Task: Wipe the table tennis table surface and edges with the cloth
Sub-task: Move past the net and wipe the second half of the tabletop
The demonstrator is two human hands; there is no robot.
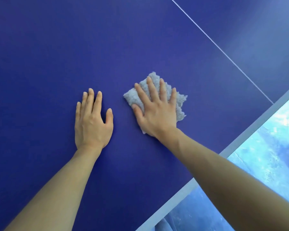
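Low in the frame, the blue worktop (40,47) shows its pale edge (178,192) at lower right. At centre, the left hand (92,124) lies flat, fingers straight, just beside the right hand (157,112), whose spread fingers press the grey cloth (177,100). A white line (223,53) crosses the upper right.

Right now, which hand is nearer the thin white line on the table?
Right. The right hand presses the cloth flat, down-left of the white line; the left hand lies flat farther left on the table.

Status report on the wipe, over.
Right hand flat, pressing cloth on table. Left hand flat on bare surface. Nothing in the way.
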